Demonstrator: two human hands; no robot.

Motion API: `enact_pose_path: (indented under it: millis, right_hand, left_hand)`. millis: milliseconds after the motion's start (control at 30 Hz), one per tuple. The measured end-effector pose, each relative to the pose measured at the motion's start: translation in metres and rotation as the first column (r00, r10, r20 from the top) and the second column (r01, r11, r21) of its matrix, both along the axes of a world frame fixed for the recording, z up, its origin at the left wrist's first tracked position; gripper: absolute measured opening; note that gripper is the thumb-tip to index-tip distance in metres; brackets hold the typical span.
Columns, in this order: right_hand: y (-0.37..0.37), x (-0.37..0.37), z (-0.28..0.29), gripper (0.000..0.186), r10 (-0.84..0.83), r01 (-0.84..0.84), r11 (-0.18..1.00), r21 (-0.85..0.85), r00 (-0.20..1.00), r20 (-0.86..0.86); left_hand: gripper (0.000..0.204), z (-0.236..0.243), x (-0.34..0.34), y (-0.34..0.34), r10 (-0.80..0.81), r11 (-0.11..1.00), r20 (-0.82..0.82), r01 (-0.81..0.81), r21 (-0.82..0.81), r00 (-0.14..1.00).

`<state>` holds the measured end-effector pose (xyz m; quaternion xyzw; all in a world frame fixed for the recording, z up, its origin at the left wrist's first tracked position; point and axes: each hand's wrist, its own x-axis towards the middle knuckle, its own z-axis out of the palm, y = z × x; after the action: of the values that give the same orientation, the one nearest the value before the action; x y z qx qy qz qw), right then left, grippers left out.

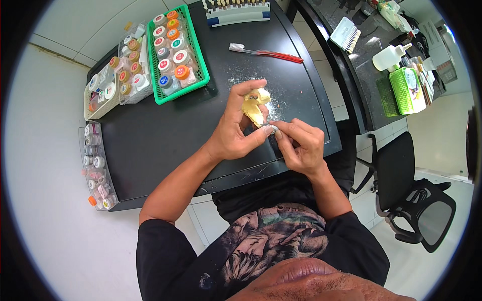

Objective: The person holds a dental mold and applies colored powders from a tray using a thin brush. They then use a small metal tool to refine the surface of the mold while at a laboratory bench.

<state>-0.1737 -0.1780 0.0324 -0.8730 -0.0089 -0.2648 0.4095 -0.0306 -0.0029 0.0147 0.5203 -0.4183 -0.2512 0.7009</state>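
Left hand (233,128) has the yellow dental model (255,104) clamped between thumb and fingers, on your side of the toothbrush (271,53)! Right hand (302,146), nearer you than that brush, pinches a small grey-white piece (272,128) by the model's lower end. White powder (274,109) lies between brush and hands; green basket (201,65) left of the brush.
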Motion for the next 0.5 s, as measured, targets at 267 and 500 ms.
enact_pose_path:
  millis: [267, 500]
  right_hand:
    - [-0.0008, -0.0008, -0.0010, 0.019, 0.011, -0.011, 1.000, 0.007, 1.000, -0.001]
    - [-0.0011, -0.0003, -0.0006, 0.018, 0.015, -0.015, 1.000, 0.005, 1.000, -0.008]
  left_hand:
    - [0.092, -0.0013, 0.0004, 0.0001, -0.022, 1.000, -0.003, 0.022, -0.016, 1.000]
    - [0.093, 0.0016, -0.0003, 0.0002, -0.018, 1.000, -0.019, 0.018, 0.000, 1.000]
